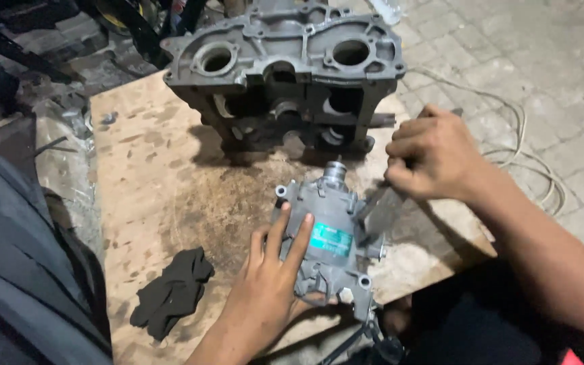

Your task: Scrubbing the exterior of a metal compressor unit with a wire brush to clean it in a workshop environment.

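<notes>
Fingers point(290, 233) of the left hand point(265, 287) lie spread and flat across the grey metal compressor body point(329, 240), two of them pressing just beside its teal label point(331, 240), the thumb hooked under the lower edge. That compressor lies on the stained plywood board point(163, 182), a little below and right of the board's middle, its short shaft stub point(334, 170) pointing toward 12 o'clock.

At about 2 o'clock from the compressor, the right hand point(430, 159) is curled into a closed fist around the handle of a dark tool point(373, 206); the tool's shank slants down toward 7 o'clock and meets the compressor's right flank. What kind of tip it has cannot be told.

Straight up at 12 o'clock from the compressor stands a large grey engine casting point(285, 67) with two round bores on top, resting on the far end of the board. At 9 o'clock, well apart, a crumpled black rag point(170, 290) lies on the wood. A pale cord point(528, 142) loops over the paving stones at 3 o'clock.
</notes>
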